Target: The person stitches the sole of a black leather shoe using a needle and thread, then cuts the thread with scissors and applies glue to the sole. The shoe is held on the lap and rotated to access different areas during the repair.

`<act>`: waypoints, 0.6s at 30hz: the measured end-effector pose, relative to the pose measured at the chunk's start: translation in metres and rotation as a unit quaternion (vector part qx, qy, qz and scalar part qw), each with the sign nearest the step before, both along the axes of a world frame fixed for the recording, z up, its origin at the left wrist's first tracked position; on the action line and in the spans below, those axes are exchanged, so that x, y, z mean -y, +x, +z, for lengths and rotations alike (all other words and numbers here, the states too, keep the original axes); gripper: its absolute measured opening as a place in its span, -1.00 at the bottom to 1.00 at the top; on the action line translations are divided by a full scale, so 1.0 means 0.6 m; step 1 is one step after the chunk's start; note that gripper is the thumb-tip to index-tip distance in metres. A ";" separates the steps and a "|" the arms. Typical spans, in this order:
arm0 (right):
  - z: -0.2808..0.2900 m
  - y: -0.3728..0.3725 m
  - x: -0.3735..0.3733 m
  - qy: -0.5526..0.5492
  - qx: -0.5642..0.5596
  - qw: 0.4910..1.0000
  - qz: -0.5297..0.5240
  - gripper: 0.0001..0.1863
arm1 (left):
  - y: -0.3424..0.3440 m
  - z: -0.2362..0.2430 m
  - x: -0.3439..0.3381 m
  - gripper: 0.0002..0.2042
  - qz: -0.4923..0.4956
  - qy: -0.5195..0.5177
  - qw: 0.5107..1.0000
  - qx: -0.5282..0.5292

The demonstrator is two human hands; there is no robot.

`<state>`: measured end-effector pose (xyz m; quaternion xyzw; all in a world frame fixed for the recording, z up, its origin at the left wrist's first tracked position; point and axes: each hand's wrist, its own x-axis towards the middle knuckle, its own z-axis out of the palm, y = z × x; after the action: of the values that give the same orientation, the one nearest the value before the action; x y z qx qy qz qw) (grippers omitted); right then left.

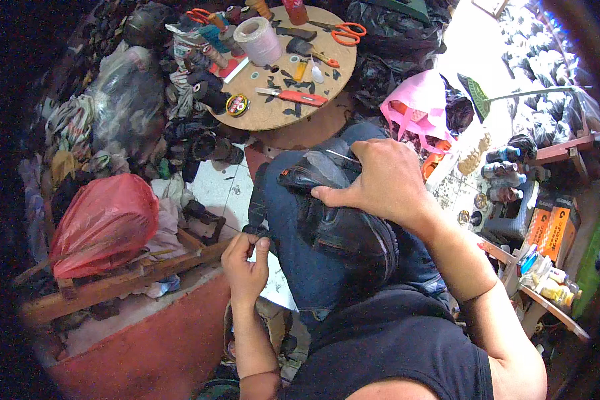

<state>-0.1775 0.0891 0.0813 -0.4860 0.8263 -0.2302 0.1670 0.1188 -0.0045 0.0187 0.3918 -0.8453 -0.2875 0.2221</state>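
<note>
A black leather shoe (353, 233) lies across my lap, on blue jeans (280, 200). Over its upper part curls my right hand (390, 177), the thumb resting on the dark leather. From under those fingers sticks a thin pale metal rod (340, 155), like the shaft of an awl; its other end is hidden in the hand. My left hand (247, 263) is beside my left knee, thumb and forefinger pinched together. Something small and dark touches its fingertips, too indistinct to name.
Ahead stands a round wooden table (273, 120) with a red-handled knife (292, 97), orange scissors (347, 33), a white thread spool (257, 41) and a small round tin (237, 104). At left, a red plastic bag (107, 223) sits by a wooden frame. Bottles (503, 175) stand at right.
</note>
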 end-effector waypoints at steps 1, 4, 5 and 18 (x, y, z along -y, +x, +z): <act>-0.003 0.000 -0.001 0.004 -0.002 1.000 -0.002 -0.15 | 0.003 -0.001 -0.001 -0.71 0.000 -0.001 1.000 0.002; -0.008 -0.001 -0.001 0.008 -0.015 1.000 0.002 -0.19 | 0.016 -0.009 -0.002 -0.67 -0.009 -0.017 1.000 -0.005; -0.010 -0.001 0.000 -0.006 -0.024 1.000 0.005 -0.20 | 0.024 -0.013 -0.002 -0.65 -0.009 -0.021 1.000 -0.002; 0.004 -0.023 0.022 0.066 -0.081 0.988 0.114 -0.04 | 0.158 -0.099 -0.037 -0.52 -0.053 0.008 0.998 -0.019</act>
<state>-0.1911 0.0760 0.0835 -0.5822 0.7897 -0.1145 0.1562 0.2137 0.0179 -0.0405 0.3422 -0.8584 -0.3130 0.2194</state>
